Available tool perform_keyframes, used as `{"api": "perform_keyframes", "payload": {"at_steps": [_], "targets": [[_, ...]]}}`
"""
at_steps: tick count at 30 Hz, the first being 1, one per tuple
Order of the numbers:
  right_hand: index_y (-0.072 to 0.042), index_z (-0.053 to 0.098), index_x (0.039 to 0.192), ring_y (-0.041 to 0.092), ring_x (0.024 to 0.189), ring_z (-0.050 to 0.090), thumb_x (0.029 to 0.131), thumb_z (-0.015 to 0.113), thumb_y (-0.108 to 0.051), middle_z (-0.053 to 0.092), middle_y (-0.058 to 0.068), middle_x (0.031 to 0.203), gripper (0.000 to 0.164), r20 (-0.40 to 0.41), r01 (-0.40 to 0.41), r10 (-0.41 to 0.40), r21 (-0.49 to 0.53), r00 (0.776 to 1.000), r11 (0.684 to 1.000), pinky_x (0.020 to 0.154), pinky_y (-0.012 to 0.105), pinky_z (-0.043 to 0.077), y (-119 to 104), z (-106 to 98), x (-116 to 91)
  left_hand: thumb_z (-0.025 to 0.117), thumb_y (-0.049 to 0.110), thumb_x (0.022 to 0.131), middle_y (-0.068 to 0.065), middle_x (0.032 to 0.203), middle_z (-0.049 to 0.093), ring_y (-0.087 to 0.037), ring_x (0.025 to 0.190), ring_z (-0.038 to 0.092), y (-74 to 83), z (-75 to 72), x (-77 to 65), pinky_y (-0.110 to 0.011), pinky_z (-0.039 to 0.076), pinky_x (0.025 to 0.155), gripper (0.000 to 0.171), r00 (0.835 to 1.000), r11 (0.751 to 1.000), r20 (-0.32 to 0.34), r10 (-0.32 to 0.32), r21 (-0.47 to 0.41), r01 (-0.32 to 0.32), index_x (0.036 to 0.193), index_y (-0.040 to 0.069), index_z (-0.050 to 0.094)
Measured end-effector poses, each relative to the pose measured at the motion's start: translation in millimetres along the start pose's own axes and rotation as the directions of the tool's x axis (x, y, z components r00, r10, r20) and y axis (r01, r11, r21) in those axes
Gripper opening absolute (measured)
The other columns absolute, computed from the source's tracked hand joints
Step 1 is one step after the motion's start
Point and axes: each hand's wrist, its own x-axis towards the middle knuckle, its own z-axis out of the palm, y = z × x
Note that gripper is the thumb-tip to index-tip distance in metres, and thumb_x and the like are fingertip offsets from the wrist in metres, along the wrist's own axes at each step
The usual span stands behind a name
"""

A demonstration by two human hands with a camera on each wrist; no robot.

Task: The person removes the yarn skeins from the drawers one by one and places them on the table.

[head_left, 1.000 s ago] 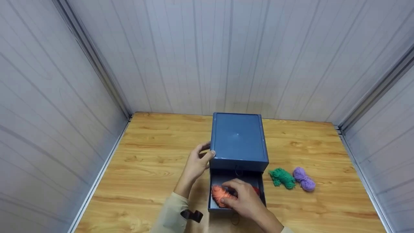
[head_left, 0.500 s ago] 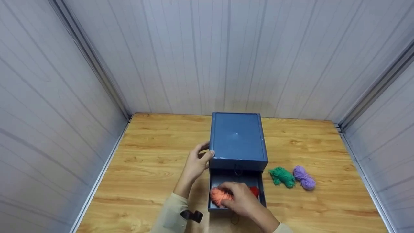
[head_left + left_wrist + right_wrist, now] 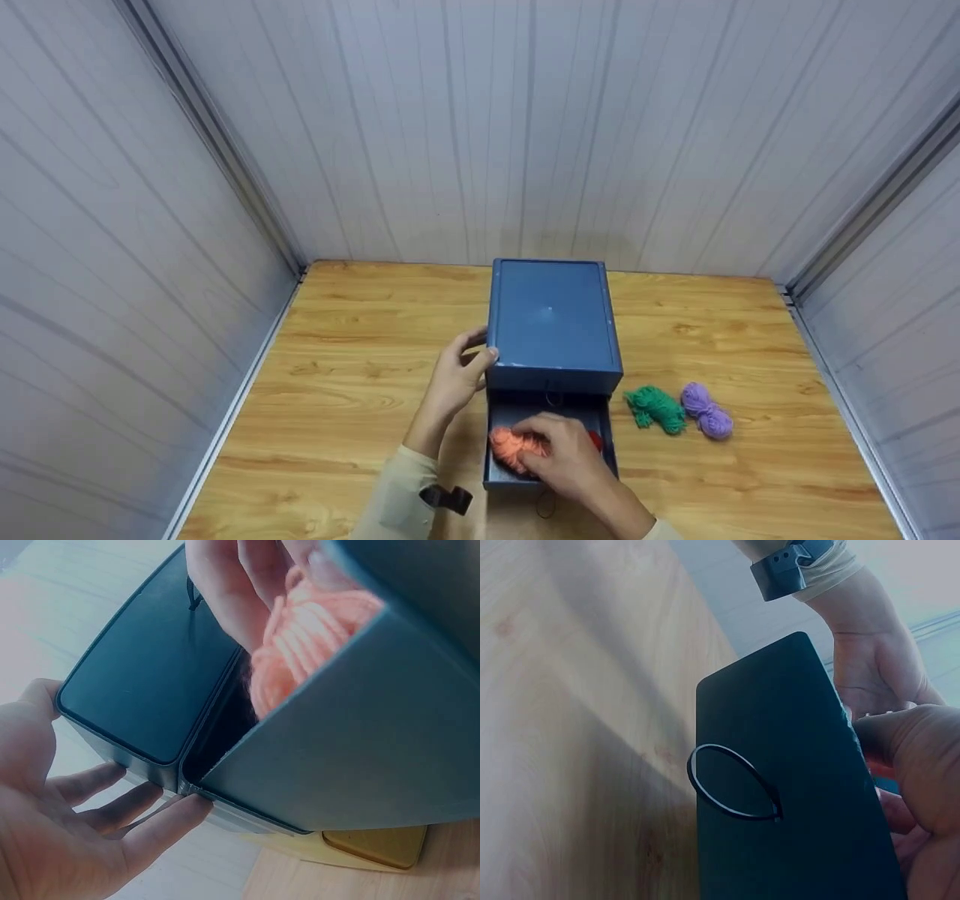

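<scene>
A blue plastic drawer unit point(image 3: 555, 315) stands on the table, its lower drawer point(image 3: 514, 407) pulled out toward me. My left hand point(image 3: 454, 381) rests against the unit's left side. Its thumb touches the front corner of the top and its fingers spread along the side wall, as the left wrist view shows. Inside the drawer, my right hand point(image 3: 571, 456) pinches an orange yarn skein point(image 3: 510, 448) at the left. Red yarn point(image 3: 596, 440) shows beside it, mostly hidden by that hand. In the right wrist view, the drawer front point(image 3: 780, 727) covers most of the yarn.
Right of the unit, a green yarn skein point(image 3: 656, 409) and a purple yarn skein point(image 3: 706, 412) lie side by side on the wooden table point(image 3: 360, 360). A loop pull point(image 3: 739, 816) sticks out from the drawer front. Pale panel walls point(image 3: 420, 135) surround the table.
My right hand and the orange yarn skein have shifted slightly within the drawer, and the red yarn is more covered than half a second ago. The left hand stays on the unit.
</scene>
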Motion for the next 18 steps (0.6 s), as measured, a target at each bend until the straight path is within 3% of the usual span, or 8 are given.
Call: {"api": "perform_keyframes", "payload": {"at_steps": [10, 18], "targets": [[-0.021, 0.079, 0.105, 0.016, 0.101, 0.070, 0.082, 0.083, -0.009, 0.076, -0.007, 0.106, 0.027, -0.016, -0.035, 0.035, -0.004, 0.999, 0.999, 0.086, 0.034, 0.057, -3, -9, -3, 0.065, 0.020, 0.099, -0.019, 0.144, 0.055, -0.031, 0.122, 0.061, -0.4, 0.3, 0.1, -0.049, 0.058, 0.086, 0.054, 1.000, 1.000, -0.002, -0.001, -0.002, 0.001, 0.148, 0.006, 0.051], [-0.020, 0.079, 0.104, 0.014, 0.101, 0.070, 0.082, 0.080, -0.005, 0.075, -0.009, 0.105, 0.027, -0.038, -0.014, 0.014, -0.001, 0.999, 1.000, 0.086, 0.033, 0.058, -9, -21, -10, 0.065, 0.020, 0.099, -0.020, 0.144, 0.055, -0.031, 0.121, 0.061, -1.0, -0.6, 0.9, -0.043, 0.059, 0.082, 0.054, 1.000, 1.000, 0.005, 0.014, -0.004, -0.014, 0.149, 0.006, 0.050]]}}
